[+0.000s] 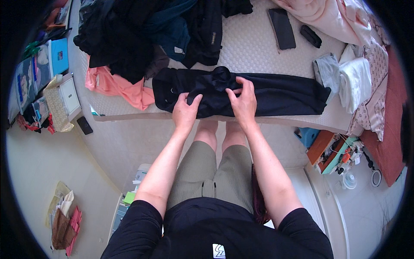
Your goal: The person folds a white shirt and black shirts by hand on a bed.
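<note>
A pair of black trousers lies lengthwise along the near edge of the bed, waist end at left and a leg stretched to the right. Its cloth is bunched into a raised loop near the middle. My left hand grips the fabric left of the middle, a fold between thumb and fingers. At the right of the loop, my right hand has thumb and fingers on the cloth; some fingertips are hidden in it.
Dark clothes are heaped at far left, beside a coral pink garment. A smartphone and a small black case rest on the white quilted mattress. Folded grey cloth and white cloth lie at right.
</note>
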A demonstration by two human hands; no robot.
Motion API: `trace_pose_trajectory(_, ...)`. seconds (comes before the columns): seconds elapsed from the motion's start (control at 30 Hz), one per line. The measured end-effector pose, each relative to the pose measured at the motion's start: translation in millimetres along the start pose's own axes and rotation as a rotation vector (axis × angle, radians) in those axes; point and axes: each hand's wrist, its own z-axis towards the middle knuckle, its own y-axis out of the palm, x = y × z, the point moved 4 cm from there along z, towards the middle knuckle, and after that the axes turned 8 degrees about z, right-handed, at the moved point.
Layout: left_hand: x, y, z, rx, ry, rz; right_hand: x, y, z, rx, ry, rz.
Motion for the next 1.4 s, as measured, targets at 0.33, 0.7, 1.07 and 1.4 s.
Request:
trace_pose_trajectory(0.33, 31, -6, 28, 0.147, 0.229, 0.051, 24, 0, 67, 0.074, 0.050, -0.174)
trace_pose_trajectory(0.7, 13, 5, 45, -0.045, 0.173, -0.383, -30, 0, 38, -0.080, -0.416, -0.028)
trace_pose_trajectory(1.07, 39, -6, 51, -0.087, 0.343, -0.328, -19, 48, 74, -0.420, 0.097, -0.095)
trace_pose_trajectory(1.4, 37, -4, 61, -0.090, 0.395, -0.007, -27, -3, 67, -0.133, -0.348, -0.114)
